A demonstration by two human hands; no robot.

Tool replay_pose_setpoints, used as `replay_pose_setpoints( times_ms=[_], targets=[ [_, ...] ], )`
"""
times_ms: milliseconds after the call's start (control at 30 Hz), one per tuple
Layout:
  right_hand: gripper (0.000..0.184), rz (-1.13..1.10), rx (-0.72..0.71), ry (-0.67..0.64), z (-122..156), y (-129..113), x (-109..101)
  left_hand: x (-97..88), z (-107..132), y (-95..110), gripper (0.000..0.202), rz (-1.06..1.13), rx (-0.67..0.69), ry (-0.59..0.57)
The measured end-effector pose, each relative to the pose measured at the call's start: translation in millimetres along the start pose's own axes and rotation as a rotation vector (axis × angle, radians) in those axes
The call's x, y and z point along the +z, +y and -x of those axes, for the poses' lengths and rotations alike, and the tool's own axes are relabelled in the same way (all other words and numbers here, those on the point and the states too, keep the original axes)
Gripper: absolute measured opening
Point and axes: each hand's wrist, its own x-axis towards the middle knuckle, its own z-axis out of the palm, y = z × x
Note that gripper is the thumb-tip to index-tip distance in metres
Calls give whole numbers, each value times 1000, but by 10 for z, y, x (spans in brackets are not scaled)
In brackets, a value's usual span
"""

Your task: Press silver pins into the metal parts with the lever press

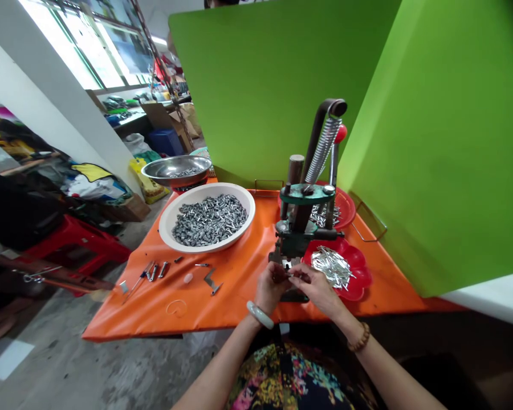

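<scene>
At the base of a green hand press [299,239], my two hands meet fingertip to fingertip. My left hand [270,285] has its fingers pinched together by the press's lower front; whatever it grips is hidden. The fingers of my right hand [315,286] are pinched too, around something small that I cannot make out. Just right of the press, a red scalloped dish [362,272] holds thin silvery metal pins [331,266]. A coil spring [322,151] and a red-knobbed lever [340,134] rise above the press.
On the orange-covered table [239,285], a white basin [165,228] holds many small grey metal parts. Behind it stands a steel bowl [154,171]. Wrenches [153,271] and a bent metal strip [211,279] lie front left. Green panels [273,85] enclose the back and right.
</scene>
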Motion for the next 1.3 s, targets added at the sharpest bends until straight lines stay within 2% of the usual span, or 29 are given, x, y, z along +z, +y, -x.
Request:
replay_pose_setpoints(
  times_ms=[100, 200, 400, 500, 667, 800, 867, 933, 1067, 1133, 1200, 1300],
  targets=[
    [18, 101, -58, -34, 4, -23, -58, 7, 0, -69, 32, -79, 62, -11],
    [15, 174, -92, -13, -22, -45, -102, 3, -25, -138, 29, -103, 77, -11],
    [13, 289, -132, 87, -188, 8, -52, -27, -156, -213, 34, -335, 76, 122],
    [11, 376, -171, 152, -261, 66, -13, -32, -250, -247, 39, -442, 111, 121],
    [10, 507, -220, 197, -342, 140, 60, -40, -383, -306, 26, -647, 236, 127],
    [10, 529, -221, 195, -367, 136, 55, -49, -404, -320, 23, -699, 292, 95],
    [10, 531, -220, 172, -355, 117, -54, -50, -390, -316, 23, -678, 295, 89],
    [11, 592, -184, 158, -332, 115, -256, -46, -376, -312, 24, -645, 280, 74],
    [18, 782, -1, 237, -312, 224, -756, -39, -374, -310, 24, -579, 243, 60],
    [18, 823, 77, 263, -327, 312, -911, -39, -382, -314, 24, -545, 230, 60],
    [14, 857, 129, 258, -357, 387, -959, -41, -388, -321, 24, -534, 223, 54],
    [11, 888, 156, 240, -414, 441, -898, -44, -392, -330, 25, -561, 225, 47]
  ],
)
